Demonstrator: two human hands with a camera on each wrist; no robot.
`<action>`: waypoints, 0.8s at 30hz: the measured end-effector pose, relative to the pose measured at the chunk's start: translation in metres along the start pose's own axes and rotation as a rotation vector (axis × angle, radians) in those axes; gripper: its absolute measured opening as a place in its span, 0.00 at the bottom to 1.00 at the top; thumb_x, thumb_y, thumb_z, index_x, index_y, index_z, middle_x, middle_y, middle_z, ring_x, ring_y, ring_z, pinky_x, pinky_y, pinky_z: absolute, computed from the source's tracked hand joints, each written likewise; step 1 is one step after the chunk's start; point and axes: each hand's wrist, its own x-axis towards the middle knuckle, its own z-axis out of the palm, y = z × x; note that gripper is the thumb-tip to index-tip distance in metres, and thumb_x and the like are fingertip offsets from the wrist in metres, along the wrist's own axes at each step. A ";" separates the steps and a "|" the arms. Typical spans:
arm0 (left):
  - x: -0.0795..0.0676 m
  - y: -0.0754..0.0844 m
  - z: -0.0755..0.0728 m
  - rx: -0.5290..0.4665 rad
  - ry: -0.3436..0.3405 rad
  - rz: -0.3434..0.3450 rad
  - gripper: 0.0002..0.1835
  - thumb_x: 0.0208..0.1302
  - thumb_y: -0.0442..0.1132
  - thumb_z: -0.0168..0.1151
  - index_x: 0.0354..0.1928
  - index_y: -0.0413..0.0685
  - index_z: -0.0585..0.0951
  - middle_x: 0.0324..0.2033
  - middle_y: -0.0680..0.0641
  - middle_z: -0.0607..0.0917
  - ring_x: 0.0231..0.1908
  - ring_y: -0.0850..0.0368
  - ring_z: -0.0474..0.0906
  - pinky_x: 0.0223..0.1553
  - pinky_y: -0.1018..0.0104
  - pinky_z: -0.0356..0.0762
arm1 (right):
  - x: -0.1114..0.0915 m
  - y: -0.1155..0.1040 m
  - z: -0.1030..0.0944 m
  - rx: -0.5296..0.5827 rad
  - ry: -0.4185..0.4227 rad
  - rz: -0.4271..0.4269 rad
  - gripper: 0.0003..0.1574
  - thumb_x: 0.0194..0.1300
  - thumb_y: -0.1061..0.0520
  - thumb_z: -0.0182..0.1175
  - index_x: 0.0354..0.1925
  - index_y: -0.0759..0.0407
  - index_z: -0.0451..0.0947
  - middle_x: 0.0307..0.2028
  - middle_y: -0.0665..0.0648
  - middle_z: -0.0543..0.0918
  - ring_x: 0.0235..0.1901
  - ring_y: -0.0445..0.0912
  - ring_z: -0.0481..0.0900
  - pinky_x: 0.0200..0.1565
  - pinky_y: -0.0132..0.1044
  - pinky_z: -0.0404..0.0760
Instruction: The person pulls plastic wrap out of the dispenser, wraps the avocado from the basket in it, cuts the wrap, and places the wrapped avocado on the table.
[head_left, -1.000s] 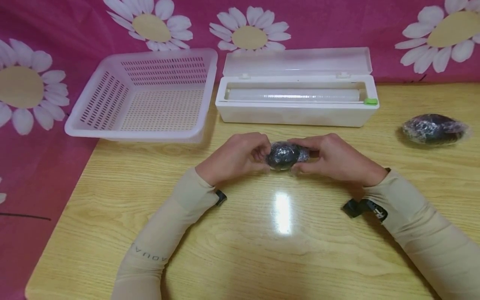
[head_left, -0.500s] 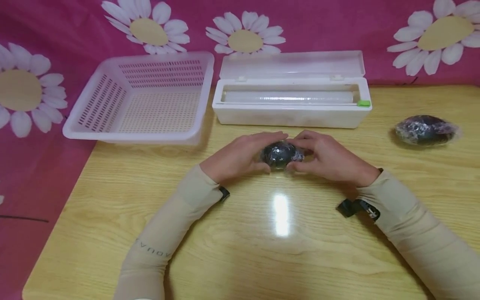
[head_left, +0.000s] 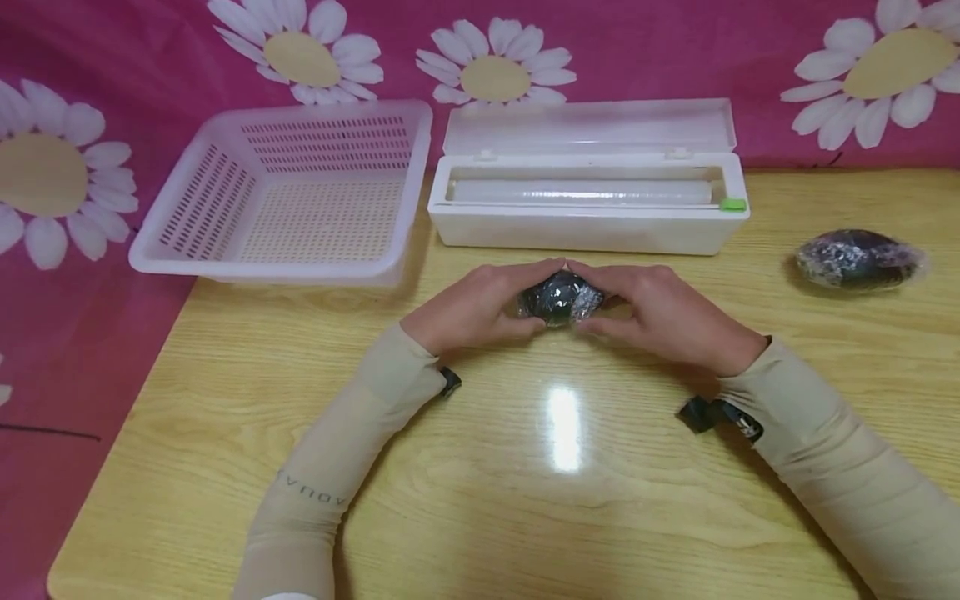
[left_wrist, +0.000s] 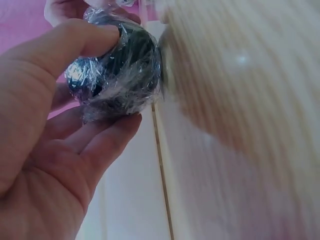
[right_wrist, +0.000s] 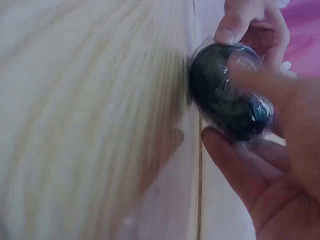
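Note:
Between both hands is a dark green, avocado-like oval (head_left: 559,296) wrapped in shiny cling film. My left hand (head_left: 487,308) grips its left end, with the thumb at the near side and the fingers on the far side. From the right, my right hand (head_left: 663,312) holds the other end the same way, and the hands' fingertips meet behind it. In the left wrist view, crumpled film (left_wrist: 122,92) covers the wrapped oval's end. The right wrist view shows its smooth dark side (right_wrist: 212,75) close to the tabletop.
A white cling film dispenser (head_left: 588,227) with its lid raised stands behind the hands, a film roll (head_left: 585,192) inside. To its left is a pale plastic basket (head_left: 292,271). Another dark film-wrapped oval (head_left: 858,260) lies at the right on the wooden table (head_left: 487,500).
My left hand's curled fingers have reached out over the far side of the wrapped oval. The oval has shifted slightly away from me, and its loose film end now lies folded against it.

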 end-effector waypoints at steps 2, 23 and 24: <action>0.000 -0.001 -0.001 0.000 -0.011 -0.002 0.39 0.67 0.42 0.67 0.79 0.55 0.64 0.61 0.48 0.84 0.45 0.61 0.81 0.52 0.67 0.82 | 0.000 0.000 0.001 -0.013 0.019 -0.015 0.45 0.67 0.50 0.71 0.77 0.43 0.65 0.60 0.56 0.86 0.49 0.44 0.85 0.54 0.47 0.86; 0.004 0.002 0.001 0.008 -0.022 -0.059 0.41 0.64 0.42 0.70 0.78 0.52 0.66 0.68 0.47 0.80 0.61 0.58 0.79 0.68 0.62 0.76 | 0.003 -0.007 0.002 0.004 0.023 0.050 0.40 0.69 0.45 0.68 0.74 0.53 0.71 0.57 0.59 0.87 0.44 0.44 0.83 0.48 0.44 0.83; 0.004 0.002 0.001 0.011 -0.021 -0.058 0.41 0.64 0.42 0.69 0.78 0.52 0.66 0.68 0.47 0.80 0.61 0.59 0.80 0.67 0.62 0.76 | 0.003 -0.007 0.002 0.005 0.026 0.050 0.40 0.68 0.46 0.69 0.73 0.54 0.71 0.57 0.59 0.87 0.45 0.45 0.84 0.49 0.45 0.84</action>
